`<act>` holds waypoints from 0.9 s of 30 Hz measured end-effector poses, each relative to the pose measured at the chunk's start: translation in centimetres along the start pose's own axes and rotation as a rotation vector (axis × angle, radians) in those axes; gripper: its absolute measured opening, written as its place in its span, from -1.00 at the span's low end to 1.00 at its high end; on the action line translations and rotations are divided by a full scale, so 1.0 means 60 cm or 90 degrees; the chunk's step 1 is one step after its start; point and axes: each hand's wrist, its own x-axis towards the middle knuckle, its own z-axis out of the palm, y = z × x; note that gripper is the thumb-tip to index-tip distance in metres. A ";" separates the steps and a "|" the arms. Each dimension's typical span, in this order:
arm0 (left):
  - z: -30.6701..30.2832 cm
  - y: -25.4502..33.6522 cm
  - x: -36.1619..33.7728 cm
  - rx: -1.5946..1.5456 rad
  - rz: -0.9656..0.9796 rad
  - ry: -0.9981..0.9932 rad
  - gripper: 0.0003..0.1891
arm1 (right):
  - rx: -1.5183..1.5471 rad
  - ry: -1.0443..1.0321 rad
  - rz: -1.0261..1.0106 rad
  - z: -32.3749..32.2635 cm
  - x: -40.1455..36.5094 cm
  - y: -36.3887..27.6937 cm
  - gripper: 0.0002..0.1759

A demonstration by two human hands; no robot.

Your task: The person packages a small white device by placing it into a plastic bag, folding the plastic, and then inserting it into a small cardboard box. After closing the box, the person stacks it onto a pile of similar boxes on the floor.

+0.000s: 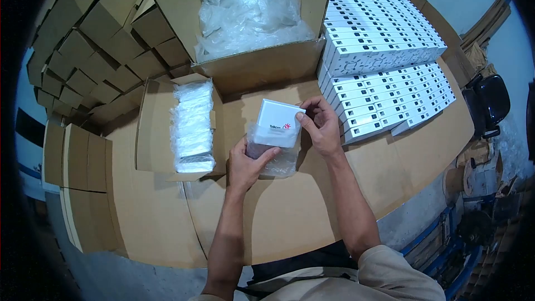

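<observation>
A small white box [275,117] with a printed logo sits partly inside a clear plastic bag [277,166], its upper part sticking out of the bag's mouth. My left hand [248,166] is closed round the bag's lower left side, thumb across the front. At the box's upper right corner, my right hand [320,125] pinches the edge between thumb and fingers. Just left of my hands stands an open cardboard carton [157,134] holding a row of bagged white boxes [193,125].
A large carton [262,69] full of clear plastic bags [248,14] stands behind. Long stacks of white boxes [384,50] fill the right side. Open brown cartons [95,39] are piled at the left back. Cardboard covers the table [150,212].
</observation>
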 end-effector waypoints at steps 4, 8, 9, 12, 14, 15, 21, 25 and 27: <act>-0.001 0.010 0.000 -0.051 -0.039 0.007 -0.60 | -0.012 -0.009 0.011 0.002 0.000 -0.002 -0.75; 0.000 -0.003 0.003 -0.060 -0.016 0.024 -0.67 | -0.034 -0.035 0.028 -0.001 0.000 0.005 -0.75; 0.002 -0.006 0.004 -0.078 -0.019 0.037 -0.66 | -0.036 -0.036 0.042 0.001 0.000 0.002 -0.71; 0.011 -0.010 0.007 -0.128 -0.035 0.083 -0.64 | -0.045 -0.060 0.059 0.005 0.000 -0.005 -0.57; 0.017 -0.012 0.008 -0.158 -0.056 0.121 -0.63 | -0.054 -0.100 0.036 0.007 0.001 -0.006 -0.41; 0.018 -0.019 0.010 -0.187 -0.064 0.126 -0.63 | -0.086 -0.130 0.078 0.006 0.000 -0.014 -0.32; 0.021 -0.037 0.015 -0.298 -0.089 0.126 -0.60 | -0.100 -0.204 0.205 0.008 -0.005 -0.029 0.00; 0.018 -0.038 0.014 -0.303 -0.085 0.112 -0.59 | -0.116 -0.194 0.200 0.009 -0.003 -0.030 -0.03; 0.017 -0.038 0.014 -0.292 -0.084 0.108 -0.57 | -0.126 -0.189 0.201 0.007 -0.002 -0.030 -0.07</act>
